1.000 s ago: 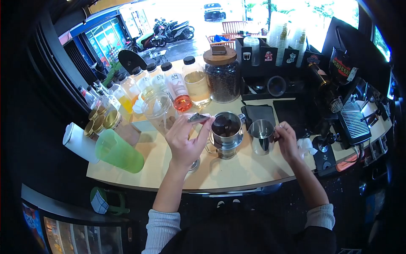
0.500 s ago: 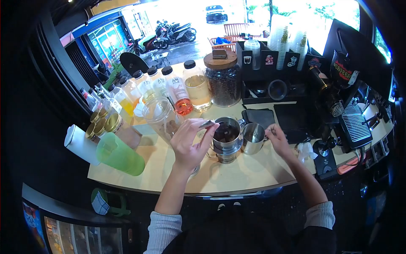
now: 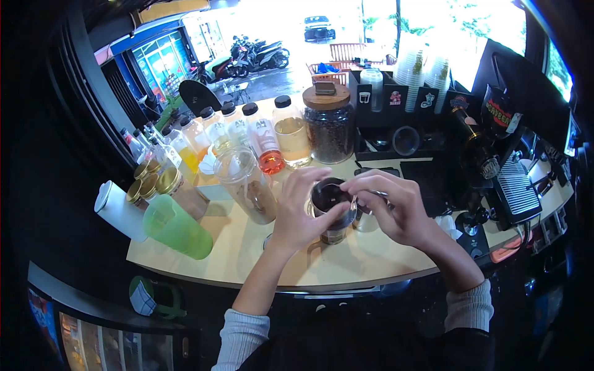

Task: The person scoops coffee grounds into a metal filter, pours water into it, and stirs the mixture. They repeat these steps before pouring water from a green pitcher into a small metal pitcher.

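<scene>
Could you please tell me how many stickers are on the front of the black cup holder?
I see 4 on the black cup holder, in a row: a left sticker, a red sticker, a third sticker and a right sticker. Equipment may hide more.

Past the left hand (image 3: 303, 210) and a bit to its left, a bottle (image 3: 265, 139) has big letters that look like "AM". Straight past the right hand (image 3: 396, 207), a black box (image 3: 380, 105) has a cup sign (image 3: 364, 98) and more little pictures. Farther right, red letters (image 3: 499, 114) on something black are hard to read.
</scene>
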{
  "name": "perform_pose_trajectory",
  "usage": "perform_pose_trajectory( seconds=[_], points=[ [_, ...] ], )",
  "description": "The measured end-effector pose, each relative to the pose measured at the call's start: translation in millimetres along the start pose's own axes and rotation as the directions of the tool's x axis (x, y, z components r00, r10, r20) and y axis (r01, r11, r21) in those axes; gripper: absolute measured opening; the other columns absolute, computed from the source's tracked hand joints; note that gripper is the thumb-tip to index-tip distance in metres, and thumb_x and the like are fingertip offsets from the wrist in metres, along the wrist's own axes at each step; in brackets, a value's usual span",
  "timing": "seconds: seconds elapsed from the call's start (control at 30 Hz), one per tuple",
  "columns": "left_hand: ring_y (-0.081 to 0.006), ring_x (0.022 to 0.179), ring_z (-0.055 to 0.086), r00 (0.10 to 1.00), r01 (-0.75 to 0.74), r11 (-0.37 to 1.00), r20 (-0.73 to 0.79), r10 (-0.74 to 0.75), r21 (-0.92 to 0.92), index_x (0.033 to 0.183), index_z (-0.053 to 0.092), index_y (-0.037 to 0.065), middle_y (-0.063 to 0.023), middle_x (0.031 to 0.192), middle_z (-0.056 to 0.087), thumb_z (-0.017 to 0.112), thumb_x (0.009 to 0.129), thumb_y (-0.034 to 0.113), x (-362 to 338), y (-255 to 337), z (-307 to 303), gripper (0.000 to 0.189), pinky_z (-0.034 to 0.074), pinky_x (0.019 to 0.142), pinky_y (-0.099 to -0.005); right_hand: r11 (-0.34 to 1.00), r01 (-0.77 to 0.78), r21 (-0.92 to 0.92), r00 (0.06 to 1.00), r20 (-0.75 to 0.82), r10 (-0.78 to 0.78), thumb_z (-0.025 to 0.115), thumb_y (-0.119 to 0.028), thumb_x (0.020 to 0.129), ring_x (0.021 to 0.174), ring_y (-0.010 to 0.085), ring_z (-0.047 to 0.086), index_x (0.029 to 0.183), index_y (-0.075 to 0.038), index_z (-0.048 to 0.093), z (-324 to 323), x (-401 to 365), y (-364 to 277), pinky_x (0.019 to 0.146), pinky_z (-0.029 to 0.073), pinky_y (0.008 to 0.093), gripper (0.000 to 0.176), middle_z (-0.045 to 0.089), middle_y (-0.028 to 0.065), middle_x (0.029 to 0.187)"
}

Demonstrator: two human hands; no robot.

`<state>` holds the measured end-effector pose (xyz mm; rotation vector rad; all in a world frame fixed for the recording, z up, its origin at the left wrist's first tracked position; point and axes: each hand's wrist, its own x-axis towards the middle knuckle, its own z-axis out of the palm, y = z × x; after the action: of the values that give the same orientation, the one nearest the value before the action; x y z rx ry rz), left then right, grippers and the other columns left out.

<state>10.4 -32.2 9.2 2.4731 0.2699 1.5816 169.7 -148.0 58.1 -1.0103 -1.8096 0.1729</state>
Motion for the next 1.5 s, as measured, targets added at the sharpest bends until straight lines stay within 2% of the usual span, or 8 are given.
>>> perform_pose_trajectory(
  seconds=[0.07,0.1,0.23,0.43,1.27,1.33,1.4,1.5],
  points=[
    [-0.0278,0.099,0.059,0.959,0.281,0.956,0.065,-0.276,-0.085,0.120,0.050,0.003,-0.0115,0.104,0.060,0.089,0.058,0.031,-7,-3,-1,0.079,0.046,0.091,-0.0394,0.997,0.025,-0.074,1.000,0.012,-0.024,0.059,0.007,0.082,0.088,0.0283,0.067,0.104,0.001,0.060,-3,-5,1,0.077,0.054,0.0346,0.023,0.065,0.0146,0.099],
    [-0.0292,0.104,0.058,0.951,0.289,0.957,0.126,-0.282,-0.039,0.128,0.044,0.002,-0.0144,0.113,0.059,0.091,0.052,0.037,-17,-14,2,0.096,0.044,0.096,-0.0391,0.993,0.064,-0.102,0.998,0.036,-0.061,0.059,0.008,0.078,0.089,0.0303,0.066,0.104,0.001,0.059,-2,-7,6,0.077,0.054,0.0367,0.027,0.064,0.0151,0.101],
    [-0.0294,0.103,0.062,0.862,0.490,0.857,0.232,-0.450,-0.158,0.122,0.052,-0.001,-0.0168,0.110,0.063,0.090,0.054,0.033,-28,-15,12,0.086,0.047,0.094,-0.0373,0.926,0.257,-0.277,0.956,0.213,-0.202,0.062,0.005,0.071,0.088,0.0338,0.063,0.105,-0.001,0.054,-1,-21,21,0.074,0.055,0.0385,0.036,0.061,0.0147,0.102],
    [-0.0237,0.094,0.066,0.859,0.491,0.847,0.272,-0.433,-0.203,0.108,0.061,-0.001,-0.0133,0.100,0.067,0.088,0.058,0.025,-19,-6,7,0.062,0.050,0.087,-0.0342,0.905,0.293,-0.309,0.952,0.183,-0.245,0.063,0.001,0.073,0.085,0.0332,0.063,0.110,-0.001,0.050,-1,-34,17,0.069,0.055,0.0387,0.039,0.060,0.0148,0.102],
    [-0.0231,0.097,0.066,0.841,0.526,0.815,0.293,-0.455,-0.243,0.112,0.059,0.000,-0.0129,0.103,0.068,0.089,0.057,0.027,-18,-20,8,0.069,0.050,0.090,-0.0353,0.975,0.186,-0.119,0.974,0.151,-0.167,0.057,0.011,0.074,0.097,0.0335,0.063,0.116,-0.006,0.051,3,-30,23,0.081,0.053,0.0400,0.045,0.061,0.0151,0.110],
    [-0.0181,0.098,0.065,0.850,0.501,0.834,0.311,-0.424,-0.232,0.117,0.057,0.001,-0.0106,0.106,0.068,0.089,0.057,0.021,-18,-20,8,0.071,0.049,0.091,-0.0333,0.965,0.205,-0.165,0.973,0.137,-0.184,0.058,0.009,0.076,0.097,0.0332,0.063,0.116,-0.006,0.052,2,-29,26,0.081,0.053,0.0395,0.043,0.061,0.0152,0.111],
    [-0.0206,0.098,0.065,0.847,0.513,0.820,0.306,-0.435,-0.253,0.115,0.058,0.001,-0.0117,0.105,0.068,0.089,0.056,0.023,-14,-18,6,0.070,0.050,0.090,-0.0343,0.951,0.222,-0.214,0.972,0.122,-0.199,0.059,0.008,0.077,0.097,0.0329,0.063,0.115,-0.006,0.052,1,-29,26,0.081,0.053,0.0390,0.041,0.061,0.0152,0.112],
    [-0.0231,0.098,0.065,0.856,0.501,0.825,0.289,-0.428,-0.262,0.113,0.060,0.000,-0.0128,0.104,0.067,0.089,0.055,0.024,-12,-22,5,0.070,0.049,0.091,-0.0352,0.975,0.204,-0.087,0.969,0.161,-0.189,0.058,0.011,0.075,0.099,0.0328,0.063,0.116,-0.006,0.052,1,-30,20,0.081,0.053,0.0396,0.045,0.061,0.0150,0.114]
  ],
)
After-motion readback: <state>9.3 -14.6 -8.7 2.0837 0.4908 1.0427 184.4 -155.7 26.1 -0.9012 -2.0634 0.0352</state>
